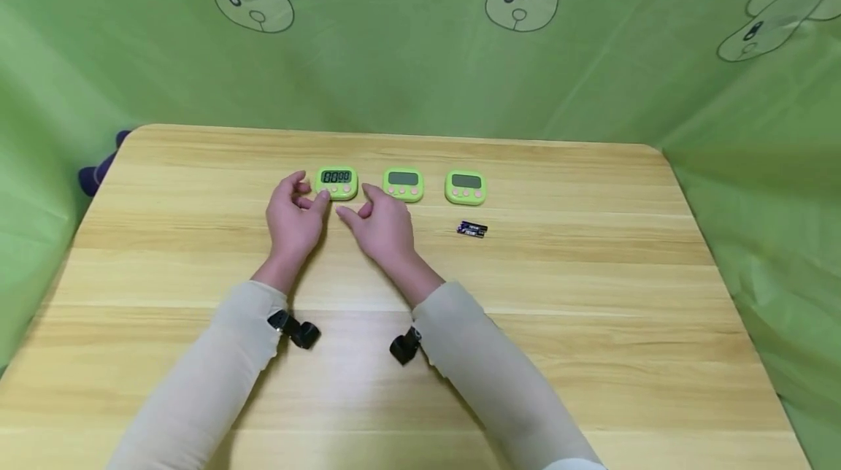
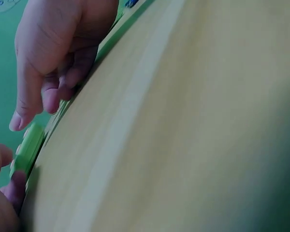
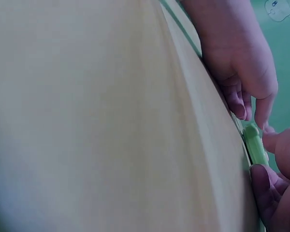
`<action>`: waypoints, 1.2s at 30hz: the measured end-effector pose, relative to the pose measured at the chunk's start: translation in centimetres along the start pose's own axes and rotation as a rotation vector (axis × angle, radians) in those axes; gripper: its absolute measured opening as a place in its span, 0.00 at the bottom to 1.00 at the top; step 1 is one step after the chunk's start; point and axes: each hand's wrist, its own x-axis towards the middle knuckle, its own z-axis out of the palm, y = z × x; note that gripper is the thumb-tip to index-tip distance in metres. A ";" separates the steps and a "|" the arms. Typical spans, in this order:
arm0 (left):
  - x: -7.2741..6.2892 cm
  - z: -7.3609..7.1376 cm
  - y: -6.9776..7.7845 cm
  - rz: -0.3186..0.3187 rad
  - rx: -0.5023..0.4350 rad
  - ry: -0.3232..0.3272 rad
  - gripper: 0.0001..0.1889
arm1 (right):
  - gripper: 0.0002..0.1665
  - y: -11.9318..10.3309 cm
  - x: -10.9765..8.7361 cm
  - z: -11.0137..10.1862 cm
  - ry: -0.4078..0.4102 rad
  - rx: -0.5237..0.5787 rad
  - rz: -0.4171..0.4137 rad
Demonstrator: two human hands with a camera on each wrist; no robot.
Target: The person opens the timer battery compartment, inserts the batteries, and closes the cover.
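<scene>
In the head view, the left hand (image 1: 296, 218), loosely bent, is touching the leftmost timer (image 1: 337, 182) (it is showing digits); the relaxed right hand (image 1: 386, 230) is holding nothing. Both wrist views, left then right, are showing this timer between the hands.

Forearms (image 1: 204, 375) (image 1: 499, 375) forward — fingers (image 1: 292, 181) (image 1: 372, 193) (loosely) bent
</scene>
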 end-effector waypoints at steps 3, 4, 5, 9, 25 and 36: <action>-1.1 0.3 0.1 0.002 -0.067 0.046 0.26 | 0.34 0.5 -0.9 -0.5 0.015 0.077 -0.018; -1.5 0.5 0.2 0.006 -0.086 0.053 0.26 | 0.33 0.7 -1.2 -0.7 0.024 0.099 -0.020; -2.0 0.6 0.2 0.014 -0.104 0.056 0.25 | 0.32 0.9 -1.5 -1.0 0.031 0.129 -0.018; -3.6 1.7 0.6 0.063 -0.155 0.045 0.22 | 0.29 2.0 -2.6 -2.1 0.062 0.237 -0.007; -4.6 6.1 2.7 0.179 -0.098 -0.107 0.20 | 0.27 6.0 -2.4 -5.2 0.222 0.244 0.040; -2.9 8.5 3.2 0.191 0.071 -0.114 0.20 | 0.29 5.5 -0.5 -4.5 0.234 0.160 0.086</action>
